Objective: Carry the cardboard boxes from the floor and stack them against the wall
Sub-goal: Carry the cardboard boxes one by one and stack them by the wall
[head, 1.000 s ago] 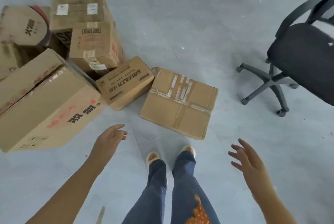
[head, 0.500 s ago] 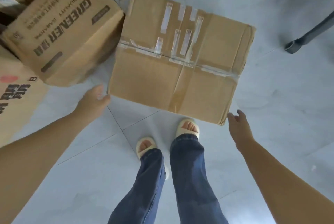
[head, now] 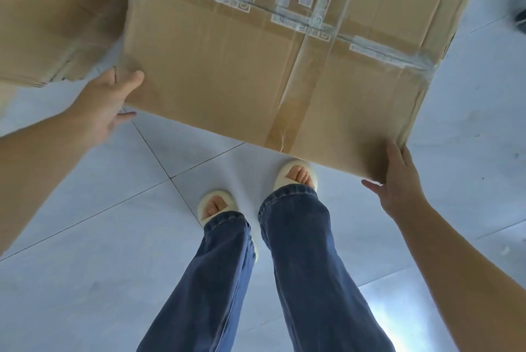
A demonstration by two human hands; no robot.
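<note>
Both hands have closed in on the taped box since half a second back, and it now fills way more of the view. Nearest the camera are the blue jeans [head: 284, 280] and cream slippers [head: 296, 175], standing on pale grey floor tiles [head: 99, 209] with dark grout lines. Left hand [head: 105, 101] sits at the box's near-left corner, thumb pressed on top and fingers tucked down the side, mostly hidden, so how they curl I can't really tell. Right hand [head: 398, 184] is flat against the near-right corner, fingers straight and together, thumb sticking out underneath. Taped box [head: 256, 67] sits just ahead of the toes; whether it's off the floor yet I can't tell. Its far edge is cut off at the top. Second box [head: 57, 10] at upper left is blurry, cropped, just beside it. Something dark [head: 521, 19] at the right edge is too cut off to make out.
</note>
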